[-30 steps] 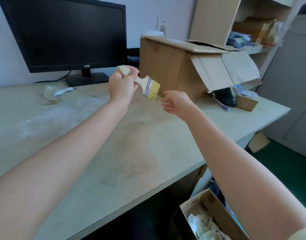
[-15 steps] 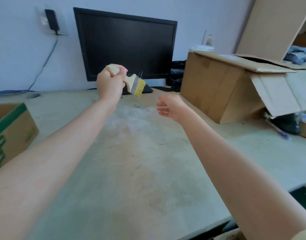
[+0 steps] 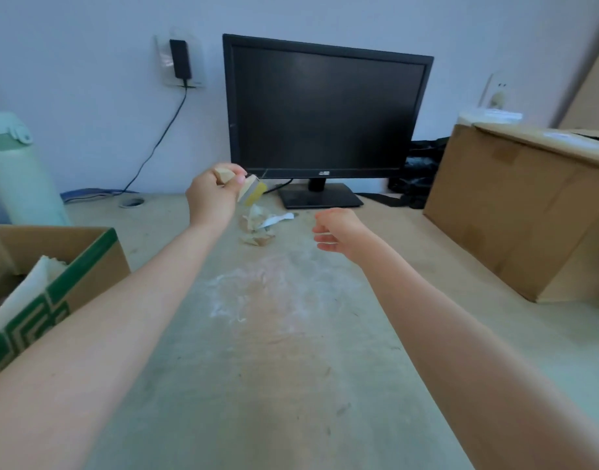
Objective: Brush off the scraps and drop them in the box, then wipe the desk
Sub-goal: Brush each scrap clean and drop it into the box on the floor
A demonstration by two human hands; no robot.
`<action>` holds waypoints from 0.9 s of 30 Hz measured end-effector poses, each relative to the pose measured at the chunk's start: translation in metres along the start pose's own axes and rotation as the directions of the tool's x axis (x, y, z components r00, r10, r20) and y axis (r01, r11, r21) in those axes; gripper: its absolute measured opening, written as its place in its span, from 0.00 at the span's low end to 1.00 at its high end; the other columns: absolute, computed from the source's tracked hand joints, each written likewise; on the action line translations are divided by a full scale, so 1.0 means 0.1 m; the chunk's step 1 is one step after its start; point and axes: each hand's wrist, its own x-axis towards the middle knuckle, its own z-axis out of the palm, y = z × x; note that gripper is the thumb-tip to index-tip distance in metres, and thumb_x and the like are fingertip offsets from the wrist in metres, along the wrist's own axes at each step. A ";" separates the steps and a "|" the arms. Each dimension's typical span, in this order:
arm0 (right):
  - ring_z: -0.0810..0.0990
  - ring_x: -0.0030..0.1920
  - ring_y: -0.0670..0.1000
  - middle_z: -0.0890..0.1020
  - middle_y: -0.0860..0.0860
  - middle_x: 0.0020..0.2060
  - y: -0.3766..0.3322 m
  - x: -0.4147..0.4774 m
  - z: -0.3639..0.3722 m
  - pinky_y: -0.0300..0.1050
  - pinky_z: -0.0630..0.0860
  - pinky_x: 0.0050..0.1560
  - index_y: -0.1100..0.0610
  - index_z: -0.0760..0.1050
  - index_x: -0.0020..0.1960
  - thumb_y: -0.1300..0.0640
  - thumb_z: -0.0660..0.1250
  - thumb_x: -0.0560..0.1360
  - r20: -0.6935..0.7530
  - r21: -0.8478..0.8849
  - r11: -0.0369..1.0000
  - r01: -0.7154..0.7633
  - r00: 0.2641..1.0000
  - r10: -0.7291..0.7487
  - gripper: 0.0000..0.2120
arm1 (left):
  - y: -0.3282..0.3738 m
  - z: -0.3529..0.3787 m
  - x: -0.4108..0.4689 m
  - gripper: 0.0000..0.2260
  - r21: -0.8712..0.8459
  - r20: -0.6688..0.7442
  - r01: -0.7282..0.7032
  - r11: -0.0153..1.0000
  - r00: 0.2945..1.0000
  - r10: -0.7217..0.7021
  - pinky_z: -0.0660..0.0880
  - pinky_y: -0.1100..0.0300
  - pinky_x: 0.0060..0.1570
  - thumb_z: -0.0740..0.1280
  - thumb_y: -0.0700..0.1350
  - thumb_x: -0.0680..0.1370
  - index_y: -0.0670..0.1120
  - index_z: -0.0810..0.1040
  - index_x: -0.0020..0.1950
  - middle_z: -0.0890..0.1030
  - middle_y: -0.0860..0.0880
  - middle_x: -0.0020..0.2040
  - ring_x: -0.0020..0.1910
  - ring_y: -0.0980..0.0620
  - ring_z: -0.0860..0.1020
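Note:
My left hand (image 3: 210, 198) grips the wooden handle of a small paintbrush (image 3: 250, 189) with yellow bristles, held just above and left of a small pile of paper and cardboard scraps (image 3: 261, 225) on the pale desk (image 3: 291, 385). The bristles point down toward the pile. My right hand (image 3: 338, 232) hovers to the right of the scraps, fingers loosely curled, holding nothing. White dust (image 3: 257, 293) is smeared on the desk nearer to me. An open cardboard box with green print (image 3: 71, 286) stands at the left edge with white paper inside.
A black monitor (image 3: 325, 110) stands at the back of the desk. A large brown carton (image 3: 515, 212) fills the right side. A pale green bin (image 3: 16, 171) is at the far left. A charger and cable (image 3: 179, 62) hang on the wall.
The view has swung left, so the monitor is now centred and the scraps are in sight. My left hand has lowered the brush toward the pile, and my right hand has stayed beside it.

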 end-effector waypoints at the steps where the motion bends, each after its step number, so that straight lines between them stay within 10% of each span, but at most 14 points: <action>1: 0.75 0.47 0.53 0.74 0.55 0.49 -0.02 0.08 0.06 0.43 0.76 0.47 0.60 0.70 0.64 0.66 0.57 0.77 0.009 -0.023 1.000 -0.005 1.000 0.005 0.16 | -0.09 0.01 0.04 0.05 0.023 -0.002 0.001 1.000 1.000 -0.001 0.66 0.65 0.42 0.66 0.42 0.76 0.48 0.81 0.47 0.78 0.52 0.43 0.44 0.53 0.74; 9: 0.73 0.48 0.53 0.72 0.55 0.48 -0.05 0.57 0.34 0.46 0.76 0.56 0.61 0.71 0.65 0.67 0.57 0.77 0.025 -0.127 0.992 0.016 1.000 -0.013 0.18 | -0.43 0.18 0.35 0.04 0.049 -0.001 -0.034 0.998 0.999 0.034 0.64 0.78 0.32 0.66 0.40 0.76 0.47 0.80 0.45 0.78 0.53 0.41 0.42 0.53 0.73; 15: 0.75 0.53 0.57 0.72 0.55 0.49 0.01 0.67 0.42 0.45 0.75 0.56 0.61 0.69 0.67 0.68 0.58 0.77 0.183 0.110 0.994 -0.026 0.983 0.006 0.19 | -0.54 0.45 0.50 0.07 0.101 0.169 -0.105 0.989 0.982 0.087 0.63 0.82 0.33 0.65 0.37 0.76 0.45 0.82 0.45 0.78 0.51 0.44 0.43 0.52 0.72; 19: 0.72 0.52 0.52 0.71 0.54 0.53 0.10 0.69 0.57 0.43 0.71 0.49 0.57 0.70 0.64 0.66 0.68 0.70 0.250 -0.292 0.933 0.209 0.959 -0.136 0.24 | -0.53 0.57 0.50 0.07 0.086 0.306 -0.128 0.988 0.947 0.096 0.64 0.82 0.34 0.65 0.36 0.75 0.47 0.80 0.43 0.79 0.51 0.44 0.43 0.52 0.73; 27: 0.72 0.59 0.53 0.76 0.52 0.55 0.24 0.78 0.87 0.42 0.71 0.49 0.54 0.75 0.56 0.55 0.75 0.65 0.202 -0.559 0.776 0.292 0.956 -0.214 0.21 | -0.49 0.30 0.51 0.09 0.182 0.412 -0.125 0.975 0.910 0.040 0.76 0.57 0.47 0.66 0.41 0.76 0.52 0.77 0.37 0.77 0.48 0.37 0.40 0.49 0.75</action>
